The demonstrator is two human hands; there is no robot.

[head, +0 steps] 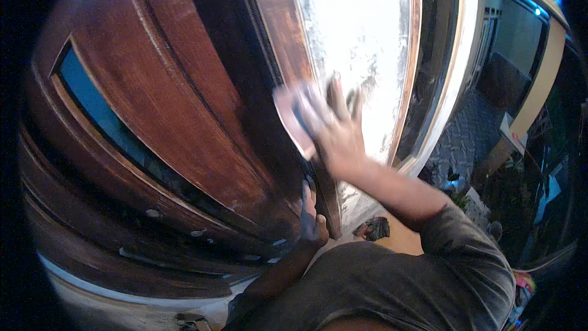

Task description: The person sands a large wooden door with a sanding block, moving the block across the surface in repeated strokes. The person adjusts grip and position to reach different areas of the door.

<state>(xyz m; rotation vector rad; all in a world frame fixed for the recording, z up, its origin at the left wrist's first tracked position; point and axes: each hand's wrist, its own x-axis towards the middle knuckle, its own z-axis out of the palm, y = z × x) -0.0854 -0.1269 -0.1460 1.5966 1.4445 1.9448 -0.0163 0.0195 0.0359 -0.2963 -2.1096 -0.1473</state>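
My right hand (342, 140), blurred, lies on a brown wooden door frame (294, 55). Beneath its fingers is a folded pinkish sheet (295, 124), possibly sandpaper, pressed between hand and wood. Two of the fingers spread over towards the bright white wall (358, 23). Lower down, my left hand (313, 218) rests in shadow against the edge of the same frame, fingers pointing up and thumb apart. I see nothing in it, though its palm side is partly hidden. To the left stands a reddish-brown wooden door (165, 82) with a narrow glass pane (103, 96).
A dark crumpled object (374, 228) lies on the floor at the wall's foot. Right of the white wall runs another frame with a pale edge (452, 82). Farther right are a patterned paved floor (452, 142) and a lit doorway area (517, 41).
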